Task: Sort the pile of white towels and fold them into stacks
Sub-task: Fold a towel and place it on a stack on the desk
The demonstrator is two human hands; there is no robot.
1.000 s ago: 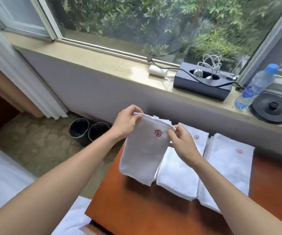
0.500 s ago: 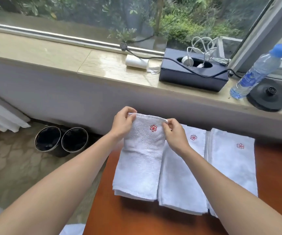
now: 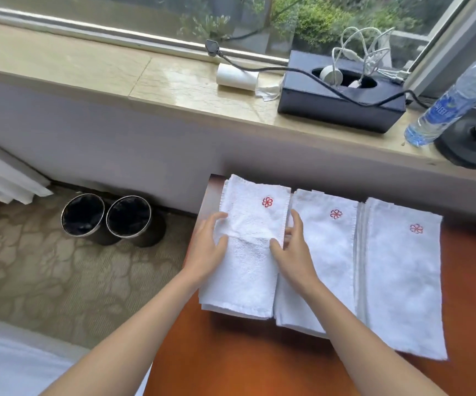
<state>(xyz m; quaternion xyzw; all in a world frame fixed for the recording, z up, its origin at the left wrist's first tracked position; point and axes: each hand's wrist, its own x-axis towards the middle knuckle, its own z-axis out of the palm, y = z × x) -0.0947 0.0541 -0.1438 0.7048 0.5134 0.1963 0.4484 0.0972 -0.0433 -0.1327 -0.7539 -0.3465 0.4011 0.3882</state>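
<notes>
Left hand (image 3: 206,248) and right hand (image 3: 294,252) lie flat with fingers straight, pressing the long edges of the folded white terry towel with red flower emblem (image 3: 248,278); nothing is pinched. The towel lies at the 10 o'clock corner of the orange-brown wooden table (image 3: 259,367). At its 3 o'clock, touching, is the second white towel stack (image 3: 328,252), then the third white towel stack (image 3: 399,281). Two black round bins (image 3: 105,218) stand at 9 o'clock.

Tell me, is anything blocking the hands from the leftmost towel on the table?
Nothing visible does. The left hand and right hand touch the leftmost towel at its two sides, and it lies flat on the table.
</notes>
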